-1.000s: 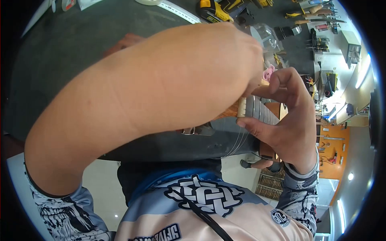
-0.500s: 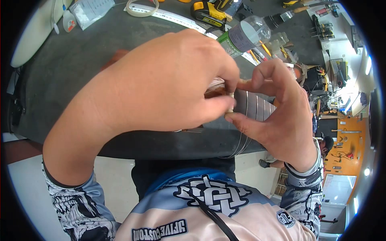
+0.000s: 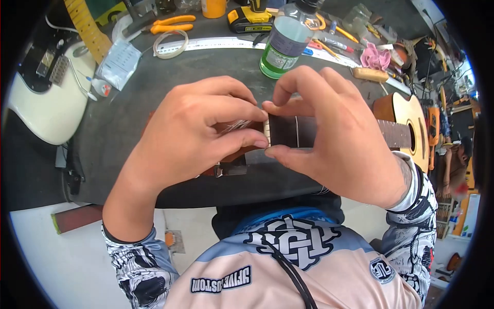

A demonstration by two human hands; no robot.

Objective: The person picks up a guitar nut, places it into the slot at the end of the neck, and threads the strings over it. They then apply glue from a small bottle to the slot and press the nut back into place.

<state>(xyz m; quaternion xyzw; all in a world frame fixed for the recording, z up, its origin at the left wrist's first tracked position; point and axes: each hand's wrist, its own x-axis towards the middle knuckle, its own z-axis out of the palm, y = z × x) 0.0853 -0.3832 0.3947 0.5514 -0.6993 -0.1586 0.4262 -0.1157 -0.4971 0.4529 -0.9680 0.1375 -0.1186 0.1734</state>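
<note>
An acoustic guitar (image 3: 419,139) lies across the dark work mat, its body at the right and its headstock at the left, mostly covered by my hand. Between my hands sits the pale, slotted guitar nut (image 3: 267,133) at the end of the dark fretboard (image 3: 283,131). My left hand (image 3: 198,129) pinches the nut from the headstock side, thumb and forefinger on it. With thumb and forefinger at its two ends, my right hand (image 3: 339,118) grips the nut over the fretboard. Loose strings (image 3: 236,125) show beside my left fingers. A metal tuner (image 3: 218,170) pokes out below.
A bottle of green liquid (image 3: 282,51) stands just beyond my hands. Behind it are a steel ruler (image 3: 218,43), orange pliers (image 3: 173,24), a yellow-black power tool (image 3: 250,20) and a pink cloth (image 3: 375,56). A white electric guitar (image 3: 51,116) lies at the left.
The view has shifted, bringing the guitar body and electric guitar into sight. My left hand has turned so the nut shows between my fingertips. Both hands stay at the nut.
</note>
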